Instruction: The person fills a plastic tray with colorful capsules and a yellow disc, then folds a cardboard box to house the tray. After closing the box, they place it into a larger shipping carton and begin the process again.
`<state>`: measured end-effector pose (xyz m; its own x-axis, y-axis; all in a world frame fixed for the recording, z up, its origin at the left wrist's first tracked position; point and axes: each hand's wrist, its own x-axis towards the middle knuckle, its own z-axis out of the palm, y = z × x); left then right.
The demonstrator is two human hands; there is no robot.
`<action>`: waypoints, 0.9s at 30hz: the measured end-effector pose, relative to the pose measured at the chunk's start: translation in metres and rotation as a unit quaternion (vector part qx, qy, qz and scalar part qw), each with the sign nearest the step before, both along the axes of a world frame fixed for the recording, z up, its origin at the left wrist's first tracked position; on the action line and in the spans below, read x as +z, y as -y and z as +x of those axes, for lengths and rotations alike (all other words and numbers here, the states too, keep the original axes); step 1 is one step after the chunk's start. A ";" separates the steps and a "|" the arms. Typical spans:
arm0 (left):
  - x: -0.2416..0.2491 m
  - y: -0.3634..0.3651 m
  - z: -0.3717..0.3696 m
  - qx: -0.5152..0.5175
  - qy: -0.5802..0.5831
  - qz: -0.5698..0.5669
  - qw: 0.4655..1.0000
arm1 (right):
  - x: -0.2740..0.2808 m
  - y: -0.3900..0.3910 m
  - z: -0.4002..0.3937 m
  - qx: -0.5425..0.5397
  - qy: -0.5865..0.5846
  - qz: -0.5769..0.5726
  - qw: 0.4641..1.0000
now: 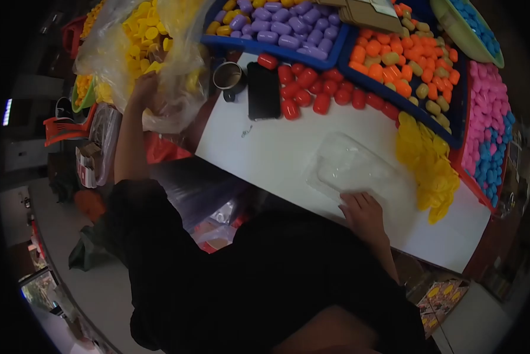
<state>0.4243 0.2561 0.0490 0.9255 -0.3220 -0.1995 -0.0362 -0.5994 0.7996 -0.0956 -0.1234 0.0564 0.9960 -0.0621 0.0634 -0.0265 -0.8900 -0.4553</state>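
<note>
At the upper left, my left hand [147, 88] reaches into a clear plastic bag [182, 106] of yellow plastic pieces [144, 44]; its fingers are partly hidden by the bag and blur. My right hand [362, 213] lies on the white table [271, 159] with its fingers stretched out. Its fingertips are at the near edge of a clear plastic tray [350, 162]. Behind the tray, red capsules [321, 103] lie in a heap. To the right of the tray is a pile of flat yellow pieces [424, 162].
A black phone [264, 91] and a mug [228, 76] stand at the table's back left. Blue trays hold purple capsules [288, 41] and orange capsules [401, 74]. Pink pieces [486, 100] and blue pieces [492, 168] lie at the right in a red tray [474, 189].
</note>
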 end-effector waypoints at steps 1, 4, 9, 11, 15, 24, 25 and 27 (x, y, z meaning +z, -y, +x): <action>0.001 0.001 -0.001 0.046 0.004 0.041 0.998 | 0.001 -0.002 -0.001 -0.009 -0.012 -0.001 1.000; -0.046 -0.030 0.031 0.107 0.044 -0.038 0.993 | 0.003 -0.003 -0.002 0.000 0.025 -0.013 1.000; 0.022 0.040 -0.030 0.251 -0.096 -0.319 0.909 | -0.006 -0.001 -0.008 0.013 0.084 -0.069 0.994; 0.050 0.073 -0.053 0.268 -0.076 -0.328 0.903 | -0.010 0.001 -0.007 0.004 0.098 -0.067 0.993; 0.051 0.071 -0.013 0.306 -0.062 -0.403 0.860 | -0.021 0.002 -0.002 0.006 0.111 -0.067 0.992; 0.027 0.051 -0.005 0.349 -0.114 -0.385 0.847 | -0.025 -0.002 -0.001 0.001 0.130 -0.058 0.990; 0.030 0.056 -0.019 0.345 -0.089 -0.364 0.861 | -0.024 -0.003 -0.003 0.003 0.126 -0.057 0.990; 0.044 0.073 -0.045 0.334 -0.035 -0.323 0.885 | -0.021 -0.001 0.000 0.007 0.114 -0.061 0.992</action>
